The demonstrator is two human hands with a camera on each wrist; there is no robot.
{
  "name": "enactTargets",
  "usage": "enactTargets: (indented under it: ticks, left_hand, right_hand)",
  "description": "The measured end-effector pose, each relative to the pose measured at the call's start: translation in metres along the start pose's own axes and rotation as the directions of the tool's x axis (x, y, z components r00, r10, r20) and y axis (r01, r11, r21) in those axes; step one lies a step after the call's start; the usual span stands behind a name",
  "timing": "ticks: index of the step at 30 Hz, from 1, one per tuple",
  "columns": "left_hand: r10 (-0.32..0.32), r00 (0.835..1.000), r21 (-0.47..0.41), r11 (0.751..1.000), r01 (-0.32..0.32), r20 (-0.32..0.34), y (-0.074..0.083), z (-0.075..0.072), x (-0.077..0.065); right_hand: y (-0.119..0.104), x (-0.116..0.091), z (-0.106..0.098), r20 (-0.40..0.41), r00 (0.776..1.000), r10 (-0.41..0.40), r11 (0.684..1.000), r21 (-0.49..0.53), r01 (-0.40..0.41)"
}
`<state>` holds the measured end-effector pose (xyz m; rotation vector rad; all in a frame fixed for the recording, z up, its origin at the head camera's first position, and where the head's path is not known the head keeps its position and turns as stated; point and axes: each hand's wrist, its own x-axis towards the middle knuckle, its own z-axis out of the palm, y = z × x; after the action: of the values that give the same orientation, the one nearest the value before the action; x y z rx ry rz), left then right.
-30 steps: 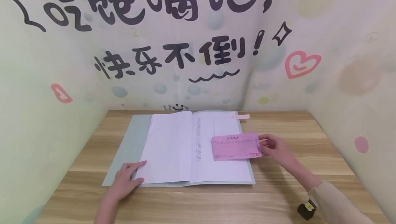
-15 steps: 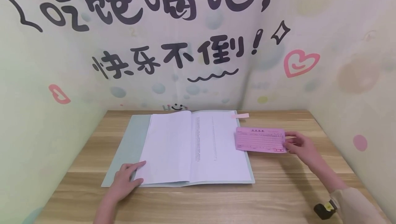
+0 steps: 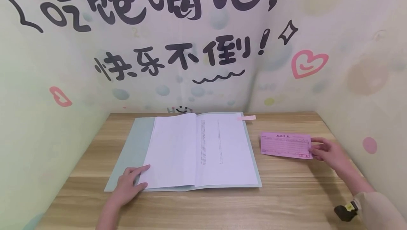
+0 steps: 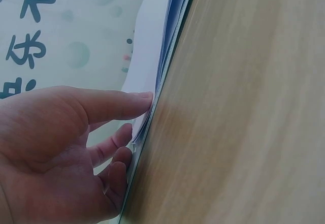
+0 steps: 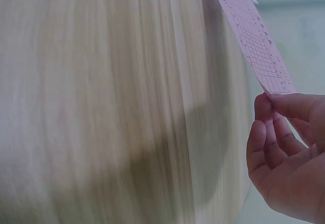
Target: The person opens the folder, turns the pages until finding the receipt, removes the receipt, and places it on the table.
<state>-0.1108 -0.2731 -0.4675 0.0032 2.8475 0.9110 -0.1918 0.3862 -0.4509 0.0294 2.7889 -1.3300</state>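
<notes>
A pink printed form slip (image 3: 284, 146) hangs above the wooden table, to the right of an open folder. My right hand (image 3: 329, 154) pinches its right end between thumb and fingers, as the slip (image 5: 256, 38) in the right wrist view also shows. The folder has a pale blue-green cover (image 3: 140, 141) and white pages; its right-hand page (image 3: 235, 155) carries columns of small print. My left hand (image 3: 127, 184) rests at the lower left corner of the pages, with fingers extended. In the left wrist view, the thumb (image 4: 119, 104) touches the page edges.
A pale pink tab (image 3: 248, 118) sticks out from the folder's upper right edge. The wooden table (image 3: 203, 210) meets a patterned wall covering (image 3: 273, 88) at the back and on both sides. A black device (image 3: 346, 212) sits at the right wrist.
My right hand has carried the pink slip rightward, from over the right page to beyond the folder's right edge. The left hand has stayed in place.
</notes>
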Motion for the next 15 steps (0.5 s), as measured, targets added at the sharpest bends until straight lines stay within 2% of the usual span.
enactTargets:
  ticks: [5, 11, 15]
  left_hand:
    - [-0.005, 1.0, 0.0, 1.0, 0.005, 0.005, 0.0003, -0.0004, -0.0006]
    - [-0.011, 1.0, 0.003, 1.0, 0.011, 0.006, 0.0003, -0.0004, -0.001]
    - [-0.009, 1.0, 0.001, 1.0, 0.009, 0.003, 0.0003, -0.0002, -0.0007]
  right_hand:
    - [0.0055, 0.0039, -0.004, 0.022, 1.0, 0.021, 0.998, -0.059, -0.02]
    - [0.0057, 0.0069, -0.0024, 0.053, 0.999, -0.006, 0.989, -0.147, 0.013]
    - [0.0037, 0.0086, 0.0018, 0.045, 0.999, -0.027, 0.976, -0.214, 0.036]
